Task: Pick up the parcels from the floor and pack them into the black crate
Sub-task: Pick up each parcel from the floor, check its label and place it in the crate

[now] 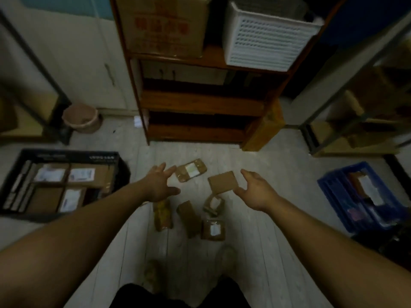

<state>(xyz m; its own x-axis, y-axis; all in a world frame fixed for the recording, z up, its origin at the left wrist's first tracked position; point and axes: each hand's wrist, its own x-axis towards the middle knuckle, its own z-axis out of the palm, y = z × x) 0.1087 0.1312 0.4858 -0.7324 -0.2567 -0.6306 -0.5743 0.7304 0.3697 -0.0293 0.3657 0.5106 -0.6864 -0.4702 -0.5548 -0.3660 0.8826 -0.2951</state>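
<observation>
Black crate [121, 174] sits on the floor far left, already holding about 4 brown boxes, 3 with white labels up. Pink bin [81, 117] is behind it by the wall. Left hand [159, 185] is open, fingers spread, palm down, holding nothing; it hovers over the floor with its fingertips just beside the left edge of the labelled parcel [191, 170]. Contact with it can't be confirmed. The wrist overlaps the top of a yellowish parcel [163, 216] lying below it. 6 parcels are on the floor in total, clustered in the centre in front of the wooden shelf unit [200, 103]: next along are an upright-looking brown parcel [189, 218], a crumpled taped parcel [213, 204], a small parcel with a white label [213, 230], and a plain flat brown parcel [223, 182]. Right hand [255, 190] is also open, fingers loosely extended and thumb out, gripping nothing; its thumb is at the plain flat parcel's lower right edge, touching or not I can't tell. Blue crate [333, 190] is far right on the floor, well apart from the cluster, with 1 labelled parcel inside. The frame is dim and blurred.
</observation>
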